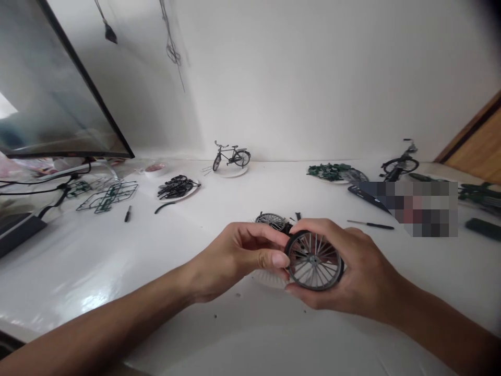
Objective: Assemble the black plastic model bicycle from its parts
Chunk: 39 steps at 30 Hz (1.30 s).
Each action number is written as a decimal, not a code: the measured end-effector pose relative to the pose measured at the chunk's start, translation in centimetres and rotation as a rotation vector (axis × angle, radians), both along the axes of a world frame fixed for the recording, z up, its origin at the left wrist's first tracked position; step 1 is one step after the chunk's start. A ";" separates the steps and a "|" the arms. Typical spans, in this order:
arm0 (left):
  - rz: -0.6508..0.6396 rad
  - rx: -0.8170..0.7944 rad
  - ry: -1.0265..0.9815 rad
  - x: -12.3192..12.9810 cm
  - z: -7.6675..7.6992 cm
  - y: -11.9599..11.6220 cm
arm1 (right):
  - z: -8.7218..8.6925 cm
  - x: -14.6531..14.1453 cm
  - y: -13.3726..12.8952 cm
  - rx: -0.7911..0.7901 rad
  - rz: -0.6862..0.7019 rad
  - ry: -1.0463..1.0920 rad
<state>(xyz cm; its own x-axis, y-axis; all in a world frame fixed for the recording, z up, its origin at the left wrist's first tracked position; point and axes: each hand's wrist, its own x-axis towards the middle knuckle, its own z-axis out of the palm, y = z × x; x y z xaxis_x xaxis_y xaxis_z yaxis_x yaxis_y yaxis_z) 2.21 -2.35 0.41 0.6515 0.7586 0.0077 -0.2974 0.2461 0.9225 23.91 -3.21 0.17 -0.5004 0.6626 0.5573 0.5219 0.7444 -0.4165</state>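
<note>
Between my two hands is a small spoked model bicycle wheel [313, 259] with a black tyre, its face turned toward me. My right hand [352, 266] curls round its right side, fingers at the top and bottom rim. The thumb and fingers of my left hand [250, 256] pinch the wheel's left edge. Just behind my hands lies another spoked wheel [271, 221] with dark parts beside it. A white plate [270, 278] shows partly beneath my fingers; the rest of it is hidden.
An assembled model bicycle [231, 156] stands at the back, another [401, 159] at back right. Plates of black parts [178, 188] and green parts [332, 172] flank the middle. Screwdrivers [128, 214] [370, 225] lie on either side. A monitor [58, 89] leans in at left.
</note>
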 end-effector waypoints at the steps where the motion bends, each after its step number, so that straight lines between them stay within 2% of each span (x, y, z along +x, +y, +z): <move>1: -0.005 0.005 -0.001 0.0 0.0 0.1 | 0.0 0.0 0.0 0.011 -0.004 -0.003; 12: 0.070 0.073 0.002 0.4 0.0 -0.2 | 0.2 -0.4 0.2 0.075 0.064 0.006; 15: 0.131 0.166 0.113 0.0 0.2 0.3 | 0.3 0.1 0.6 0.125 -0.004 -0.004; 17: 0.218 0.364 0.283 -0.6 0.5 0.9 | 0.3 0.8 1.1 0.124 -0.103 0.017; 20: 0.269 0.840 0.602 -1.9 0.9 1.9 | 0.1 1.8 2.0 0.064 -0.215 0.082; 22: 0.191 1.119 0.741 -2.6 1.1 2.5 | -0.2 2.2 2.6 0.015 -0.244 0.128; 25: 0.052 1.327 0.839 -3.1 1.5 2.8 | -0.6 2.5 3.1 -0.036 -0.259 0.179; 28: -0.034 1.363 0.941 -3.3 2.0 2.6 | -0.8 2.5 3.2 -0.043 -0.285 0.206; 31: -0.087 1.334 1.056 -3.6 2.4 2.4 | -1.0 2.3 3.3 -0.051 -0.292 0.252; 34: -0.094 1.313 1.135 -3.8 2.3 2.6 | -1.1 2.1 3.3 -0.109 -0.328 0.306; 39: -0.115 1.368 1.160 -3.8 2.1 2.3 | -1.0 1.7 3.2 -0.179 -0.385 0.293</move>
<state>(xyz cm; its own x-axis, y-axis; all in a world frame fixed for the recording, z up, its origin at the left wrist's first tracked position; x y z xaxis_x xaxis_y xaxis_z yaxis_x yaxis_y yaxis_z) -1.63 -0.05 2.54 0.8239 0.5619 0.0736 0.5444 -0.8208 0.1726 25.57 -0.05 -0.78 -0.0413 0.8656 0.4989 0.5861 0.4254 -0.6896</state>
